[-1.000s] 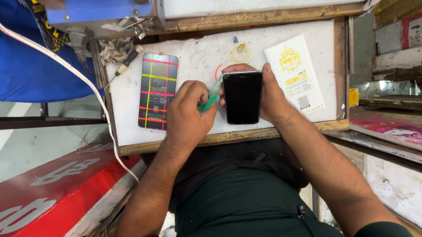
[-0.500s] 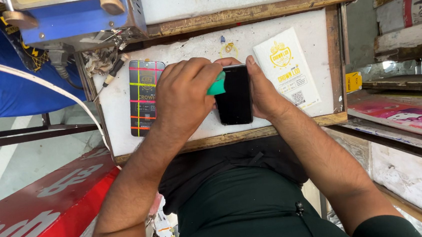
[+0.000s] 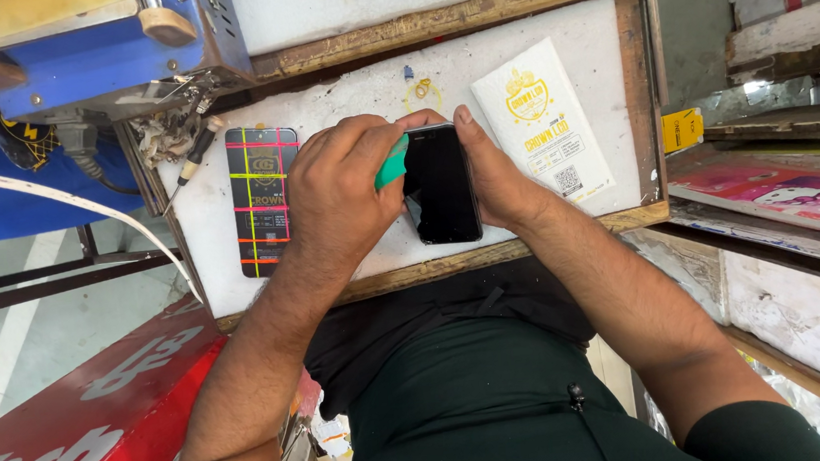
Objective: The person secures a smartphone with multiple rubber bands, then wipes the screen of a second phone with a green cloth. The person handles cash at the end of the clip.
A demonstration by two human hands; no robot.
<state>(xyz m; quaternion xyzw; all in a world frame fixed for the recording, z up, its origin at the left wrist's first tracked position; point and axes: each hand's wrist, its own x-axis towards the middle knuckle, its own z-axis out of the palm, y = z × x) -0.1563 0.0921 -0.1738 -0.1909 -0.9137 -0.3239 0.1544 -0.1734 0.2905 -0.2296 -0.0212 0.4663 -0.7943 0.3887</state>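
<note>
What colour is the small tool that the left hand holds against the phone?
The tool is green, seen in the head view between the left hand and the black phone.

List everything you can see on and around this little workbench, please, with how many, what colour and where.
Phone: one, black, dark screen up, near the front edge of the board.
Green tool: one, teal green, at the phone's left edge.
Dark packet: one, black with pink and yellow grid lines, left side of the board.
White packet: one, white with yellow print, right side of the board.
Work board: one, white and scuffed, with a wooden rim.
Blue machine: one, blue, upper left behind the board.
White cable: one, curving down the left.
Red sign: one, red with pale lettering, lower left.
Left hand: grips the green tool.
Right hand: steadies the phone's right edge.
</note>
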